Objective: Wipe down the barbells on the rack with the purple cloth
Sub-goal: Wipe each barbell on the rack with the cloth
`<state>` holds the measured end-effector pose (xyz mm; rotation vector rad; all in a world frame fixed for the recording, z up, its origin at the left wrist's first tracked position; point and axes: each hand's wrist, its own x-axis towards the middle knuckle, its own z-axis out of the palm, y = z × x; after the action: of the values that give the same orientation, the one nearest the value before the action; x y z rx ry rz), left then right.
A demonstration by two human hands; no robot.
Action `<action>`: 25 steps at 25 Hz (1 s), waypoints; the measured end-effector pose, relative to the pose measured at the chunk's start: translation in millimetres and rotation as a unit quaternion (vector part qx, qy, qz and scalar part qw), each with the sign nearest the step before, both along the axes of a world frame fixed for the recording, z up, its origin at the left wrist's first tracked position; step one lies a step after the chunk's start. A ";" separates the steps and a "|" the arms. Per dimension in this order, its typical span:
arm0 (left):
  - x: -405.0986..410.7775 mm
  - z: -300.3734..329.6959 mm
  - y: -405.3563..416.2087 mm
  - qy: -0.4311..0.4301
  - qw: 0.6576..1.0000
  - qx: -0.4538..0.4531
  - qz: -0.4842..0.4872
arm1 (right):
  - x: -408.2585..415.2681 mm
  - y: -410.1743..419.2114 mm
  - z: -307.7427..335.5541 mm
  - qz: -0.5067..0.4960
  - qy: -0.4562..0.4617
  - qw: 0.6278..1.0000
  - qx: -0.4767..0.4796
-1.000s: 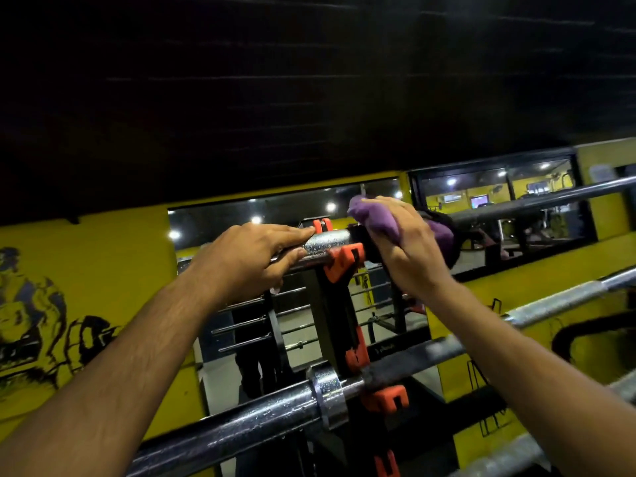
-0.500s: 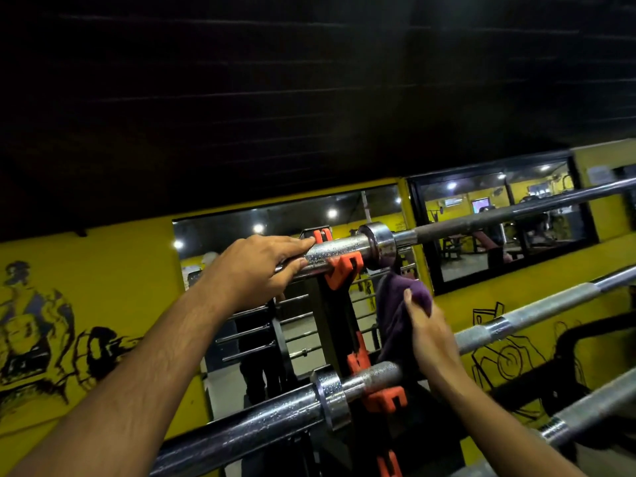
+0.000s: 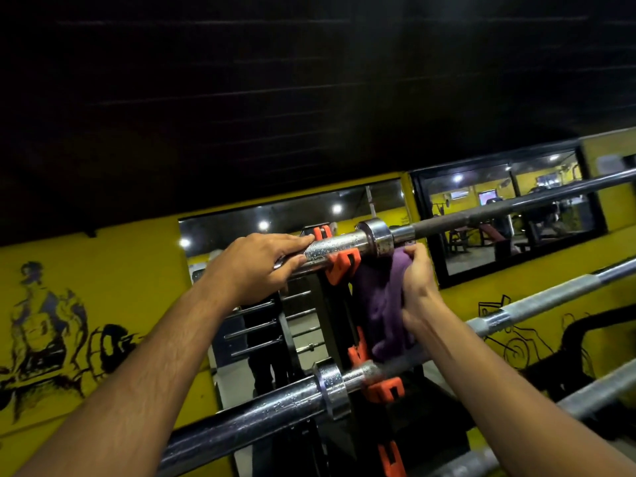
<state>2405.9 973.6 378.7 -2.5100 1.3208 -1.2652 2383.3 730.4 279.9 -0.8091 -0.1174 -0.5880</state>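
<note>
The left hand (image 3: 256, 266) grips the chrome sleeve of the top barbell (image 3: 344, 244), which rests on an orange hook (image 3: 340, 266) of the black rack (image 3: 332, 315). At 3 o'clock of that hook, the right hand (image 3: 418, 287) holds the purple cloth (image 3: 380, 304) just under the collar. At 6 o'clock, a second barbell (image 3: 275, 404) crosses the view.

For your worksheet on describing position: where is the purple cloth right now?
In the head view, the purple cloth hangs right of centre, gripped by the right hand, just below the top barbell and above the second barbell.
</note>
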 end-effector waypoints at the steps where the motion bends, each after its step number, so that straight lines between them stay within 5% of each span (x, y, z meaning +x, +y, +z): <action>1: -0.2 0.0 -0.1 0.002 1.000 0.002 0.001 | -2.6 -2.0 -5.4 -0.005 0.010 1.000 0.010; 6: -1.4 -0.6 -0.9 0.001 1.000 0.008 0.015 | -40.2 15.2 -18.9 -0.025 -0.038 0.996 0.075; 10: -3.0 -0.6 -0.6 0.008 1.000 0.009 0.025 | -78.1 26.1 -5.8 -0.181 -0.124 0.975 0.031; 11: -4.1 -0.5 -0.8 0.010 1.000 0.009 0.026 | -82.9 26.6 -0.8 -0.269 -0.184 0.945 -0.024; 13: -6.6 0.2 -1.9 0.014 0.999 0.010 0.028 | -75.0 24.6 2.0 -0.450 -0.275 0.816 -0.239; 15: -8.5 0.1 -2.6 0.015 0.999 0.012 0.033 | -43.2 20.2 -18.4 -0.525 -0.230 0.685 -0.450; 17: -8.5 0.1 -2.1 0.015 0.999 0.010 0.037 | -17.2 16.8 -47.0 -0.495 -0.156 0.638 -0.569; 19: -7.1 -0.1 -1.6 0.026 0.999 0.005 0.030 | -16.5 15.4 -63.5 -0.433 -0.114 0.682 -0.578; 22: -5.9 0.0 -1.5 0.023 0.999 0.008 0.024 | -37.5 13.4 -48.5 -0.356 -0.117 0.832 -0.409; 25: -3.2 -0.2 -0.9 0.016 1.000 0.006 0.015 | -64.6 20.0 -13.2 -0.454 -0.202 0.807 -0.320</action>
<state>2402.7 972.7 378.5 -2.5424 1.2891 -1.2124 2318.7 750.4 266.7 -1.3923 -0.3391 -1.6987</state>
